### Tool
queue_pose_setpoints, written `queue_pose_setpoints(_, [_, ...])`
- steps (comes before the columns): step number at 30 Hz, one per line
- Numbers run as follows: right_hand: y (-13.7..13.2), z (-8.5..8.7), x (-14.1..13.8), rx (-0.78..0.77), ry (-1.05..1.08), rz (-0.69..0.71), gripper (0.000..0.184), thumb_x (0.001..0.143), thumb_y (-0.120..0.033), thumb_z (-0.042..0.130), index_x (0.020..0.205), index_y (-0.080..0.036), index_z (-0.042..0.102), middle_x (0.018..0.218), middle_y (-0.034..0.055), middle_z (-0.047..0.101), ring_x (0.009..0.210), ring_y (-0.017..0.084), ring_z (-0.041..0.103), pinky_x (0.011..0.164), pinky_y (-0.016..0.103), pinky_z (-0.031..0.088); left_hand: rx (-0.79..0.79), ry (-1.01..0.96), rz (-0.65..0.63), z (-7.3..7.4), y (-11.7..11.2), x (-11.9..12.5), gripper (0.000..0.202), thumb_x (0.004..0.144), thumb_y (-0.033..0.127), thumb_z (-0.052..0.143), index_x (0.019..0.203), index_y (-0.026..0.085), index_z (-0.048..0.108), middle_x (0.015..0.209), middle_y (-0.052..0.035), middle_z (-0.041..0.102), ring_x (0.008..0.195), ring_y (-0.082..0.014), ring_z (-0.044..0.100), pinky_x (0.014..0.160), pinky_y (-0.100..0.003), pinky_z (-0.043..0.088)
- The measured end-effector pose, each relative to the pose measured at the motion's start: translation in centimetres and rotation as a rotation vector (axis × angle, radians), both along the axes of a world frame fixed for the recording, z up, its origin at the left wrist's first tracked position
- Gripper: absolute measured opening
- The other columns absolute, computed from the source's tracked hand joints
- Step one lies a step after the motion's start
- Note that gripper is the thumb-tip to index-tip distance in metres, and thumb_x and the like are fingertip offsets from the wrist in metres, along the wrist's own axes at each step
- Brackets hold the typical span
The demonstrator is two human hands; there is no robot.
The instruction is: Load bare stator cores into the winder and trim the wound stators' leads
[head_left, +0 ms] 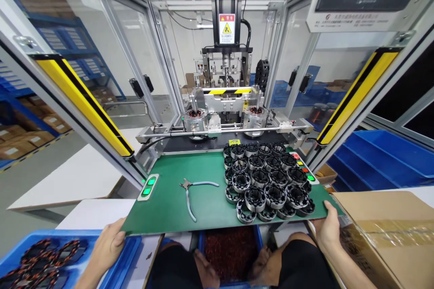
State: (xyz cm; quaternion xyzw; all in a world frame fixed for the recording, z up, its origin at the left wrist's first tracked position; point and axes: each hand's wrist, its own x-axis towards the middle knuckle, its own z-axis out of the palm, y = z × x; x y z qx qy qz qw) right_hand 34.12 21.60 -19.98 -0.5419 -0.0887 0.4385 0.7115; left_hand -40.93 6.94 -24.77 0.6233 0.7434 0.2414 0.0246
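Green worktop (pixel 156 212) spans before you, near corners pinched by your left grip (pixel 107 247) and right grip (pixel 328 229). Diagonal cutters (pixel 187 185) lie left of stacked stator cores (pixel 260 185) crowding its right half.

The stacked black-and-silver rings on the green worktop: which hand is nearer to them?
Right. The right hand is at the front right corner of the green worktop, beside the rings; the left hand is at the front left corner, past the light-blue-handled pliers.

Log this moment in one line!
Left hand: grips green rectangular worktop, left corner; Right hand: grips worktop, right edge; black-silver metal rings: stacked right; blue-handled metal pliers: open, left of rings
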Motion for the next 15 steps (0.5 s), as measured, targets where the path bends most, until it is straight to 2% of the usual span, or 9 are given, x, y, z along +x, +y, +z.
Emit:
queue_pose_setpoints(6, [-0.1, 0.1, -0.3, 0.006, -0.045, 0.001, 0.048, 0.075, -0.053, 0.078, 0.113, -0.024, 0.075, 0.116, 0.0024, 0.082, 0.123, 0.027, 0.072, 0.098, 0.039, 0.069, -0.031, -0.017, 0.015, 0.5, -0.1, 0.3, 0.102, 0.091, 0.1, 0.01, 0.092, 0.03, 0.084, 0.083, -0.0048, 0.083, 0.081, -0.0321, 0.077, 0.086, -0.045, 0.062])
queue_pose_setpoints(12, [-0.1, 0.5, -0.4, -0.006, -0.024, -0.001, 0.047, 0.072, -0.052, 0.08, 0.11, -0.024, 0.075, 0.113, 0.0006, 0.082, 0.121, 0.025, 0.071, 0.088, 0.032, 0.068, -0.037, -0.043, 0.021, 0.7, -0.1, 0.5, 0.099, 0.092, 0.099, 0.013, 0.093, 0.03, 0.084, 0.092, -0.0057, 0.086, 0.081, -0.0325, 0.076, 0.086, -0.046, 0.061])
queue_pose_setpoints(15, [-0.1, 0.7, -0.5, -0.005, -0.001, -0.019, 0.045, 0.071, -0.05, 0.081, 0.107, -0.024, 0.075, 0.115, 0.0, 0.082, 0.119, 0.023, 0.07, 0.085, 0.029, 0.067, -0.046, -0.029, 0.016, 1.2, 0.0, 0.9, 0.098, 0.091, 0.099, 0.012, 0.093, 0.032, 0.084, 0.091, -0.0056, 0.086, 0.081, -0.0333, 0.076, 0.086, -0.047, 0.062])
